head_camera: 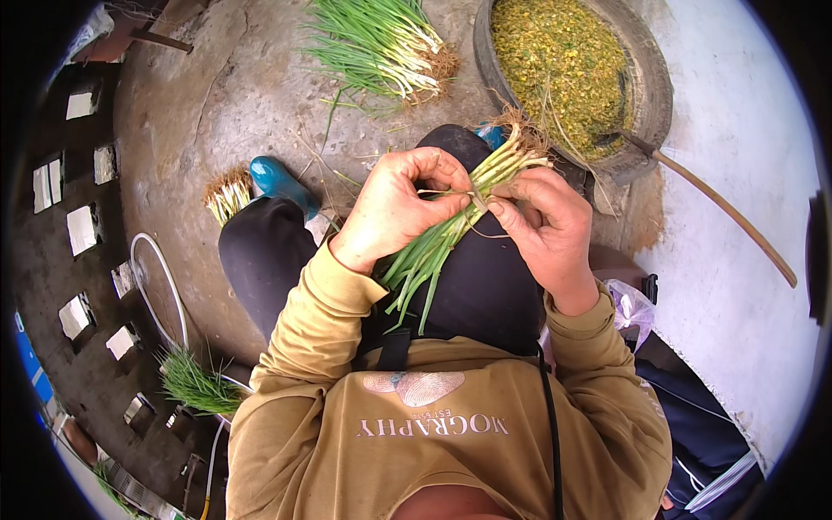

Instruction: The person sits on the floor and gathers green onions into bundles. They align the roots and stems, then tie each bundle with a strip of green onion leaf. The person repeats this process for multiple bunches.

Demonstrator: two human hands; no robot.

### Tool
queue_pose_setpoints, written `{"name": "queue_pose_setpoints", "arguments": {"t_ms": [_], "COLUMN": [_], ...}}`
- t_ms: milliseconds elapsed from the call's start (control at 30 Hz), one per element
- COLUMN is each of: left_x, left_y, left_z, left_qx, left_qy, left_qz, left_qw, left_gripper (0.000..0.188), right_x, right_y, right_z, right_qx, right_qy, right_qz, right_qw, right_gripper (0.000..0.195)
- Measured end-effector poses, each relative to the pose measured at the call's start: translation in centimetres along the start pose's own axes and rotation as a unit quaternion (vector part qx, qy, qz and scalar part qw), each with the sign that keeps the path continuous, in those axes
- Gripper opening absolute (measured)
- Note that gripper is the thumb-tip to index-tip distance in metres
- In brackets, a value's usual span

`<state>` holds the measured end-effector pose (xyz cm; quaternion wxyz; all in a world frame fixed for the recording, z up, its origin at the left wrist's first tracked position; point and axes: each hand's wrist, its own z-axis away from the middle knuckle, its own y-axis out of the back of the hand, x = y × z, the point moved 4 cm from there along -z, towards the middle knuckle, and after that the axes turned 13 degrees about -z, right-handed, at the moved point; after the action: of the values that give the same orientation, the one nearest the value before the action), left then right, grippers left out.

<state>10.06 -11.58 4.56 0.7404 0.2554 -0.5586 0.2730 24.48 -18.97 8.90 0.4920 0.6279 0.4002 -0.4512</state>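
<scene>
A bunch of green onions (448,234) lies across my thigh, its brown roots pointing away from me and its green leaves toward me. Around its pale stems runs a thin, dry, straw-like tie (480,199). My left hand (416,195) pinches one part of this tie between thumb and fingers, at the bunch's left side. From the right, my right hand (543,218) pinches the tie close to the stems with thumb and forefinger. The fingertips of both hands are near each other. Whether the tie is knotted cannot be seen.
A larger pile of green onions (390,52) lies on the concrete floor ahead. A round tub of yellow-green chopped matter (660,84) stands front right, with a wooden-handled tool (728,218) leaning in it. More rooted onions (227,195) sit beside my blue boot (279,182); a white hose (159,253) curves at left.
</scene>
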Motion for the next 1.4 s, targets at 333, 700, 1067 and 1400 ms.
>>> {"name": "queue_pose_setpoints", "arguments": {"t_ms": [333, 700, 1067, 1400], "left_x": [1.6, 1.9, 0.6, 0.2], "left_y": [0.1, -1.2, -1.0, -0.4], "left_z": [0.7, 1.1, 1.1, 0.6], "left_qx": [0.090, 0.192, 0.213, 0.172], "left_qy": [-0.158, -0.208, -0.217, -0.191], "left_qz": [-0.198, -0.371, -0.292, -0.218], "left_qw": [0.963, 0.884, 0.907, 0.941], "left_gripper": [0.014, 0.018, 0.020, 0.017], "right_x": [0.9, 1.7, 2.4, 2.8], "right_y": [-1.4, -1.2, -1.0, -0.6], "right_z": [-0.7, -0.6, -1.2, -1.8], "right_qx": [-0.056, -0.050, -0.100, -0.122], "right_qy": [-0.055, -0.046, -0.079, -0.100], "right_qz": [0.057, -0.001, -0.099, -0.093], "right_qw": [0.995, 0.998, 0.987, 0.983], "right_gripper": [0.015, 0.011, 0.015, 0.011]}}
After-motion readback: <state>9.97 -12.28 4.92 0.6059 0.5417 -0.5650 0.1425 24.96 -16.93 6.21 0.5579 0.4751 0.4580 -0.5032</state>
